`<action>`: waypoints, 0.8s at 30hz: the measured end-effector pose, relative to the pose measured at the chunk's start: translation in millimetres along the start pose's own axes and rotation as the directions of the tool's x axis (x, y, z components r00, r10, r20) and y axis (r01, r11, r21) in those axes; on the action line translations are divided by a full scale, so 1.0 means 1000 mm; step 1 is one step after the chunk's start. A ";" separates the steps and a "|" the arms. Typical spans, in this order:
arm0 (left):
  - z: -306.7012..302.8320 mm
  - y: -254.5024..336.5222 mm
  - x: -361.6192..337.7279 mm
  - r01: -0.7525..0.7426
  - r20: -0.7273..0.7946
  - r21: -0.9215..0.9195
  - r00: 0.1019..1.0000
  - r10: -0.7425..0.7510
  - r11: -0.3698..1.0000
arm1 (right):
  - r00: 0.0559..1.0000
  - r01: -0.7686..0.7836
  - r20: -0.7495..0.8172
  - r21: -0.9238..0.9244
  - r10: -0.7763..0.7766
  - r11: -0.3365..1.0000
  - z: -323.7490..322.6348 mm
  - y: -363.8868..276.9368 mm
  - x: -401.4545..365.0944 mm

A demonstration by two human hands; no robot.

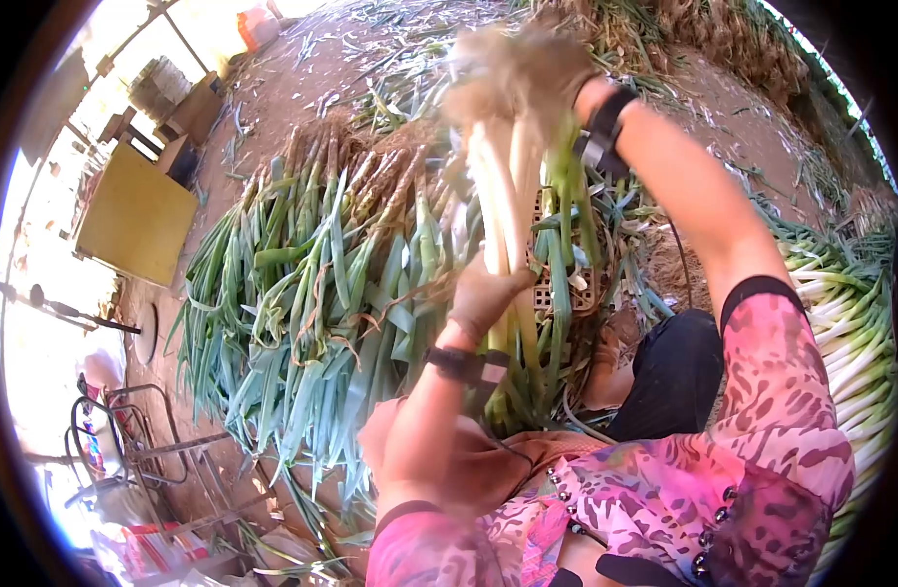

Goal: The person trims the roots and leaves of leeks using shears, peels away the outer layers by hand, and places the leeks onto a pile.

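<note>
My left hand (pixel 486 298), in a pale glove, is closed around the stems of a few long green onions (pixel 498 186). Their white shanks point away from me and their leaves run down toward my lap. At the root end my right hand (pixel 561 78) is smeared by motion, so its fingers do not show clearly. Green leaves (pixel 566 171) hang just below it. Dark bands with small devices sit on both wrists. Beside the left hand lies a large heap of unpeeled green onions (pixel 302 284), brown roots facing away.
A perforated plastic crate (pixel 571 292) stands behind the stems. Cleaned white-stemmed onions (pixel 845 323) are piled at the right. Leaf scraps litter the dirt floor (pixel 292 73). At the left are a yellow board (pixel 136 215) and a metal-framed chair (pixel 141 440).
</note>
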State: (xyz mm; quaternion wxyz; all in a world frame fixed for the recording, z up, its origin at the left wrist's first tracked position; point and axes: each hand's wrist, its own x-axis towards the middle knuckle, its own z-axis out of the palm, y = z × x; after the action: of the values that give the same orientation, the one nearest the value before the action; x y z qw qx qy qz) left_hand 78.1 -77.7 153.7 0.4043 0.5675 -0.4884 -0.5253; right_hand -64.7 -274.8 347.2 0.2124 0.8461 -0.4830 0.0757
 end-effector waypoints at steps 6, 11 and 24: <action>0.001 -0.027 -0.007 0.021 0.039 -0.056 0.999 -0.018 0.998 | 0.960 -0.137 -0.229 0.117 0.161 0.984 -0.021 0.067 0.013; -0.007 -0.009 -0.010 0.050 -0.048 -0.042 0.997 -0.052 0.998 | 0.895 0.048 -0.430 0.364 0.122 0.930 -0.020 0.099 -0.003; 0.047 -0.032 0.014 0.218 -0.211 0.420 0.967 -0.139 0.881 | 0.737 0.576 0.554 -0.217 -0.387 0.788 0.018 -0.103 -0.050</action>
State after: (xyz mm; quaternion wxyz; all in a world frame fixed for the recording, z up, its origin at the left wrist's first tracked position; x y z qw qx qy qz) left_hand 35.0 -82.4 113.7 0.2564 0.7307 -0.5024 -0.3846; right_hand -4.4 -197.8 285.1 0.2553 0.8776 -0.2847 -0.2892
